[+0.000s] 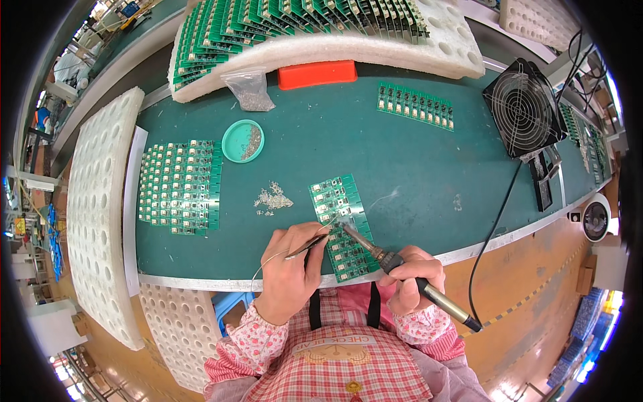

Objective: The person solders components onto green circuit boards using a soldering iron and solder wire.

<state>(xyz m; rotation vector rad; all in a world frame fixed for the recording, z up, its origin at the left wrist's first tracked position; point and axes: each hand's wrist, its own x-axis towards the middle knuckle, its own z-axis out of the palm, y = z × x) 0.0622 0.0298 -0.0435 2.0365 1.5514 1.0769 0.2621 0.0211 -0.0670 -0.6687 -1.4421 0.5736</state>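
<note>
A green circuit board panel (351,260) with rows of white and black parts lies at the table's front edge. My right hand (413,276) is closed round a soldering iron (442,301), whose tip meets the middle of the panel. A wisp of smoke drifts up and right from there. At the panel's left side, my left hand (288,276) pinches metal tweezers (307,246). A thin solder wire (262,266) also runs through this hand toward the iron's tip. Fingers and tool hide the exact contact point.
Small metal parts (272,199) lie loose left of the panel, below a turquoise dish (228,143). More board panels (179,187) rest at the left, one (415,107) at the back. White foam (315,50), a red box (317,74), a plastic bag (249,89) and a black fan (524,110) border the work area.
</note>
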